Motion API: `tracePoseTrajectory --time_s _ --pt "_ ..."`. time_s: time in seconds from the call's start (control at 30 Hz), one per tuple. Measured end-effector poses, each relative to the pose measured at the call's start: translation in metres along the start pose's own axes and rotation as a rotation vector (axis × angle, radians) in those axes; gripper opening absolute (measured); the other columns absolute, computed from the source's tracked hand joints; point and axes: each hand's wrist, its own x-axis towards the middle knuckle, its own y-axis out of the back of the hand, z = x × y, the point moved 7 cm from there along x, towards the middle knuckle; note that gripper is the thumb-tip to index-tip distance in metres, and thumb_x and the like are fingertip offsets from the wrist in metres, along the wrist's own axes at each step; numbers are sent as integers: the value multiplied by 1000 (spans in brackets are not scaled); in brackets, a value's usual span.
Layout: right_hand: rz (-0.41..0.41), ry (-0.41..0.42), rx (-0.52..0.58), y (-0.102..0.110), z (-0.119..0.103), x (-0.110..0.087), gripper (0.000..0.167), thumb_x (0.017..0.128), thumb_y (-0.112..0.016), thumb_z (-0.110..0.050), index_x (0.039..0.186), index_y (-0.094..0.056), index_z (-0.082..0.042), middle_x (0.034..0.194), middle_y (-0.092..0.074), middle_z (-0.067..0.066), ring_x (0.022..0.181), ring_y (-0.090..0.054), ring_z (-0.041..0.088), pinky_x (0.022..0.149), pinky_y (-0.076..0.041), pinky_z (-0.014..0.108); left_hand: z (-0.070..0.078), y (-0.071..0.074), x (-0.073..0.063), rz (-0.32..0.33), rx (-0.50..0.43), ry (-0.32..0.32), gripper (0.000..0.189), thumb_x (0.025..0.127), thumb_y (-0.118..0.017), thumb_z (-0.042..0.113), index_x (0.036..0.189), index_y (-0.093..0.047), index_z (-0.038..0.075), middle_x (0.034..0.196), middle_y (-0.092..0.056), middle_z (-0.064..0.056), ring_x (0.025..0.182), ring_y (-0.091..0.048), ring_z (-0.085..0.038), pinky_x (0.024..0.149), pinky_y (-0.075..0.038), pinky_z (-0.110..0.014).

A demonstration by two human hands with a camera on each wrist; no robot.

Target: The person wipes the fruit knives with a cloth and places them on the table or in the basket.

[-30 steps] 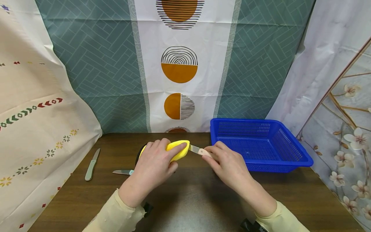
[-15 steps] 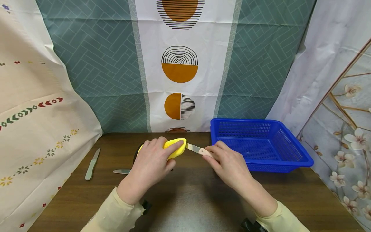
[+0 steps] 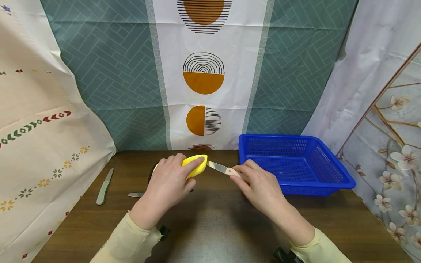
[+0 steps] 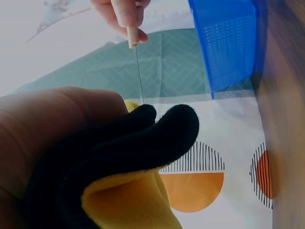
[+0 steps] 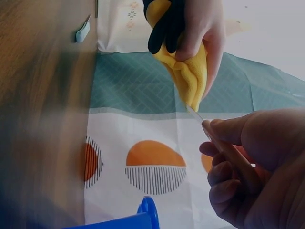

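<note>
My left hand [image 3: 169, 180] grips a folded yellow-and-black cloth [image 3: 197, 165], yellow at the end facing the blade. In the left wrist view, its black side [image 4: 143, 138] bulges in rounded folds beside my thumb. My right hand [image 3: 258, 184] holds a folding knife [image 3: 233, 172] by its pale pinkish handle, blade pointing left. The tip of that blade [image 5: 195, 113] meets the cloth, and the rest lies bare between the two hands. Whether the tip sits inside the fold I cannot tell.
A knife with a pale green handle [image 3: 103, 191] lies at the table's left. Another knife's blade [image 3: 136, 194] shows beside my left wrist, its handle hidden. A blue plastic basket [image 3: 342, 184] stands behind my right hand on the brown wooden table [image 3: 213, 226]. Patterned fabric hangs around.
My left hand has slid leftward with the cloth, away from the handle, so more of the blade shows. The right hand and knife stay almost still.
</note>
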Motion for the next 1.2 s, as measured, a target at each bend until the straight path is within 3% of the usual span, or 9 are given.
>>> tracePoseTrajectory --time_s 0.3,0.53,0.87,1.2 --pt "-4 -10 7 1 1 0 18 101 -82 -32 115 -82 -21 87 -52 -13 67 -48 7 59 -44 31 -6 0 0 -36 -5 35 59 84 -81 16 142 -75 26 98 -63 -13 81 -60 -33 71 -47 -46" --pt "-3 -11 2 1 1 0 17 101 -82 -32 114 -82 -21 87 -53 -13 67 -49 7 59 -44 31 -5 4 0 -18 -18 40 60 84 -80 15 143 -74 27 99 -63 -13 82 -60 -33 72 -47 -46" --pt "-3 -14 -12 0 0 0 18 100 -83 -31 114 -82 -20 87 -54 -12 66 -49 8 58 -44 32 9 8 0 40 -27 -16 61 83 -81 14 141 -74 28 101 -64 -14 82 -60 -32 74 -48 -46" --pt "-10 -2 -25 -2 -2 0 19 99 -84 -30 114 -82 -18 87 -55 -10 66 -48 8 58 -44 31 31 6 -1 46 -37 -93 61 81 -86 16 139 -77 31 101 -64 -12 82 -61 -31 75 -50 -45"
